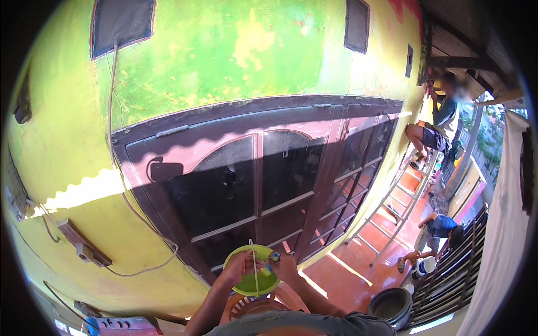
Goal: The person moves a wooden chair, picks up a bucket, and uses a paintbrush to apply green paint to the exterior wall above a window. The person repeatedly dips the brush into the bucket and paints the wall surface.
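Observation:
A yellow-green bucket point(241, 287) with a thin pale handle point(255, 269) is in front of me at the bottom centre, above an orange plastic chair point(263, 305). My left hand point(242, 266) reaches over the bucket's left rim. Its fingers are stretched out over the inside, close to the handle. On the right side of the rim, my right hand point(287, 267) is closed round a small tool with a blue-and-grey end point(274, 256). Its lower part is mostly hidden, so its kind is unclear.
Ahead is a yellow-green wall point(224, 61) with a brown glazed door point(258, 179). A cable point(115, 112) hangs at left. On the right, one person sits on a ladder point(392, 210); another bends over a white pail point(426, 265). A dark basin point(390, 305) stands nearer.

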